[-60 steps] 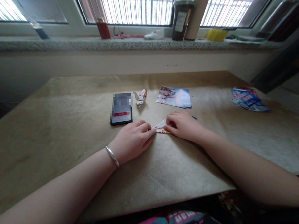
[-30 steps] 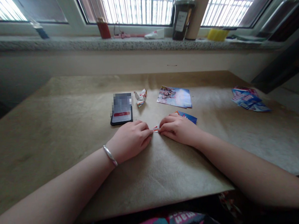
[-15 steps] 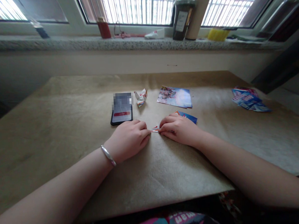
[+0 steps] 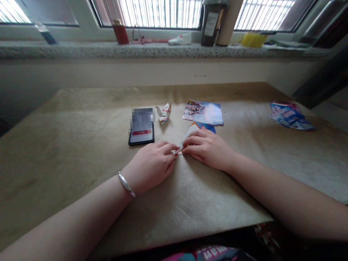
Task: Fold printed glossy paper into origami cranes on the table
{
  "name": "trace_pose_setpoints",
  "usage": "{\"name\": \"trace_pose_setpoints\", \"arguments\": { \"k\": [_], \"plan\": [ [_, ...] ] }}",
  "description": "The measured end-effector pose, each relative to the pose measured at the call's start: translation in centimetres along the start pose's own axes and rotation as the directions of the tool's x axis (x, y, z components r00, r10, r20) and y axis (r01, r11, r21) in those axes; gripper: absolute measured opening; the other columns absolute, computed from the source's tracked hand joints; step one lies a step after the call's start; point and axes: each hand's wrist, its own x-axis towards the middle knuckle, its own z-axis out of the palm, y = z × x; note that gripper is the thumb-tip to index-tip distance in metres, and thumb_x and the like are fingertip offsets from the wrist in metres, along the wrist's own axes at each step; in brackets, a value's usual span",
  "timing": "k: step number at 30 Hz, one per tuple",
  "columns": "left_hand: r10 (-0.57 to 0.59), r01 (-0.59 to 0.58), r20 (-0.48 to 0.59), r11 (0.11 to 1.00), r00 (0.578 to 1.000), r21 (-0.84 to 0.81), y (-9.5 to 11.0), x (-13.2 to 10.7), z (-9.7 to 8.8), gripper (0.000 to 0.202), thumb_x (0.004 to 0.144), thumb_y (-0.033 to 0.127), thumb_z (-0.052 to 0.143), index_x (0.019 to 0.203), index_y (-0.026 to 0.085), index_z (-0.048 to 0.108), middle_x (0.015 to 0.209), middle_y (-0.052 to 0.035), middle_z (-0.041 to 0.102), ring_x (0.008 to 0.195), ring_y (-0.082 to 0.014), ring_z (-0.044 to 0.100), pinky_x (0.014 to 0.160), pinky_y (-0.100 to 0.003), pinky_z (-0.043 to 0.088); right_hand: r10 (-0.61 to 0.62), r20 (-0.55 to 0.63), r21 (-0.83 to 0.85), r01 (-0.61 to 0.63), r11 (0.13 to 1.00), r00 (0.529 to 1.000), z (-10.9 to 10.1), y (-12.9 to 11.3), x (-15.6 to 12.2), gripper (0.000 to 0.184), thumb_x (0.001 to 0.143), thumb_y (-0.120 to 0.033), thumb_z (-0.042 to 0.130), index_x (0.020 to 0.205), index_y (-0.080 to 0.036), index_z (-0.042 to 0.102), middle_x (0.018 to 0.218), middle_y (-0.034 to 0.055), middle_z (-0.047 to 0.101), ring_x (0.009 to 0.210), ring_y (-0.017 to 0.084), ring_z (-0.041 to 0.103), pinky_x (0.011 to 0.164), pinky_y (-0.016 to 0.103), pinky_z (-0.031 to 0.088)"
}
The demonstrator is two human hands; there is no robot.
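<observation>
Between my hands on the table lies a folded sheet of paper (image 4: 189,134), white and orange with a blue part at its far right. My left hand (image 4: 154,162) is closed, its fingertips pinching the paper's near left corner; a silver bangle circles the wrist. My right hand (image 4: 208,148) rests over the paper's right part, fingers bent together and pressing on it, hiding much of it. Just beyond my left hand lies a phone (image 4: 141,136) with its screen lit. A small folded paper piece (image 4: 164,113) stands to the right of the phone.
Behind my right hand lie printed sheets (image 4: 208,113) with a pink and blue picture. A fanned pile of blue and red printed papers (image 4: 290,115) is at the far right of the table (image 4: 62,158). Bottles and small items line the stone windowsill (image 4: 81,52).
The paper has turned, its far end swinging up and left so that more of its white side shows. My right fingers have shifted slightly on it. My left hand has barely moved.
</observation>
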Motion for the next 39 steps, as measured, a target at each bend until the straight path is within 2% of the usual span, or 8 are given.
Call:
{"name": "trace_pose_setpoints", "arguments": {
  "k": [7,11,15,20,24,30,36,39],
  "plan": [
    [0.091,-0.090,0.009,0.992,0.996,-0.090,-1.8,-0.1,0.9,0.023,0.091,0.020,0.042,0.093,0.016,0.065,0.094,-0.0054,0.067,0.104,-0.0206,0.055,0.089,-0.034,0.050,-0.008,0.005,0.055,0.008,0.998,1.000,0.5,0.1,-0.1,0.026,0.093,-0.025,0.046,0.099,-0.025,0.071,0.094,0.0044,0.069,0.087,0.018,0.052,0.080,0.032,0.040],
    [0.077,-0.075,0.009,0.991,0.997,-0.110,-1.4,0.0,1.0,0.025,0.089,0.022,0.047,0.108,0.017,0.061,0.102,-0.0071,0.064,0.099,-0.0202,0.056,0.087,-0.034,0.050,-0.017,-0.001,0.057,0.017,0.998,1.000,0.4,0.2,-0.1,0.025,0.093,-0.026,0.046,0.097,-0.024,0.071,0.092,0.0041,0.070,0.086,0.018,0.053,0.078,0.032,0.041],
    [0.058,-0.054,0.032,0.992,0.998,-0.116,-1.0,0.0,1.0,0.023,0.089,0.021,0.047,0.106,0.016,0.062,0.104,-0.0079,0.062,0.100,-0.0202,0.056,0.088,-0.035,0.050,0.021,-0.016,0.014,-0.021,1.000,1.000,0.4,0.0,-0.2,0.023,0.092,-0.027,0.049,0.092,-0.024,0.071,0.090,0.0030,0.071,0.085,0.018,0.055,0.077,0.031,0.041],
    [0.077,-0.075,0.007,0.985,0.997,-0.154,-1.4,-0.3,1.3,0.026,0.087,0.020,0.050,0.111,0.017,0.059,0.125,-0.0076,0.056,0.123,-0.0240,0.045,0.102,-0.040,0.042,0.021,-0.026,-0.009,-0.021,1.000,0.999,0.4,-0.1,-0.2,0.024,0.093,-0.029,0.047,0.092,-0.023,0.071,0.092,0.0027,0.072,0.086,0.017,0.058,0.077,0.030,0.040],
    [0.063,-0.045,0.083,0.978,0.995,-0.201,-1.1,-0.4,1.0,0.028,0.086,0.027,0.054,0.112,0.015,0.057,0.130,-0.0081,0.054,0.132,-0.0248,0.037,0.108,-0.041,0.037,0.001,-0.017,-0.005,-0.001,1.000,1.000,0.3,0.0,-0.1,0.025,0.094,-0.027,0.045,0.093,-0.023,0.069,0.094,0.0019,0.072,0.091,0.016,0.059,0.081,0.030,0.040],
    [0.039,-0.010,0.137,0.979,0.990,-0.204,-0.2,-0.5,0.2,0.033,0.088,0.038,0.053,0.113,0.016,0.057,0.123,-0.0100,0.059,0.131,-0.0242,0.040,0.111,-0.043,0.030,0.011,-0.021,0.006,-0.011,1.000,1.000,0.2,0.1,-0.1,0.022,0.091,-0.024,0.048,0.091,-0.023,0.070,0.093,0.0026,0.071,0.092,0.017,0.059,0.086,0.033,0.039],
    [0.054,-0.028,0.136,0.983,0.989,-0.180,-0.5,-0.3,0.7,0.040,0.087,0.033,0.054,0.124,0.018,0.053,0.125,-0.0104,0.056,0.113,-0.0225,0.056,0.099,-0.038,0.044,0.031,-0.006,0.063,-0.030,0.998,1.000,0.4,0.6,-0.4,0.022,0.088,-0.019,0.050,0.092,-0.024,0.070,0.093,0.0031,0.070,0.092,0.017,0.058,0.081,0.031,0.042],
    [0.047,-0.017,0.151,0.981,0.987,-0.193,-0.6,-0.2,0.9,0.039,0.088,0.032,0.053,0.124,0.018,0.053,0.125,-0.0096,0.056,0.109,-0.0216,0.058,0.092,-0.034,0.048,0.033,0.012,0.067,-0.034,0.997,0.999,0.5,0.7,-0.5,0.023,0.089,-0.019,0.049,0.094,-0.025,0.071,0.095,0.0027,0.070,0.093,0.017,0.058,0.081,0.030,0.043]
  ]
}}
